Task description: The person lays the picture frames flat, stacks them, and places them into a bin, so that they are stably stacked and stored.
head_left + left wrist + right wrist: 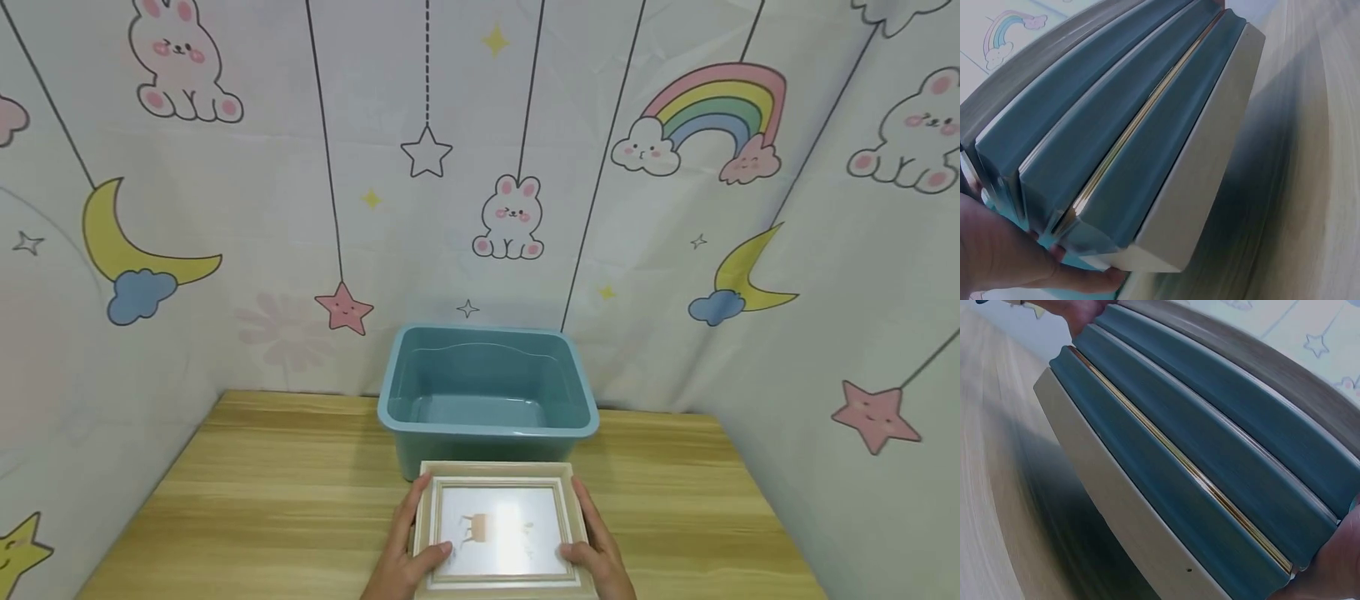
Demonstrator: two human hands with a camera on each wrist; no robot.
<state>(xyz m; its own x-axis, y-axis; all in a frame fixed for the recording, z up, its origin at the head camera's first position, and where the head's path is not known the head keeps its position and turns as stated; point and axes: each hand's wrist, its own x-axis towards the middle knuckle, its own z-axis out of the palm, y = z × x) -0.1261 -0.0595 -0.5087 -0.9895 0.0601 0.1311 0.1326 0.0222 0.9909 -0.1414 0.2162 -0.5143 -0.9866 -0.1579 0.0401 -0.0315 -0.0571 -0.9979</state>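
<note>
Both hands hold a stack of several picture frames (495,471) in front of a blue plastic bin (487,432). My left hand (412,542) grips the stack's left side, its thumb over the top frame's face. On the opposite side, my right hand (596,546) holds it the same way. The top frame is pale beige, with a small tan animal-like drawing behind shiny glazing. From the side, the left wrist view shows blue frames (1141,119) between a greyish top one and a beige bottom one (1210,156). The stack appears raised off the table, casting a shadow.
The bin stands at the back of the wood-grain table (300,483), near the wall cloth (285,208) printed with rabbits, moons and stars. Its open top faces up, and the visible inside holds nothing. Cloth also hangs along the left and right sides.
</note>
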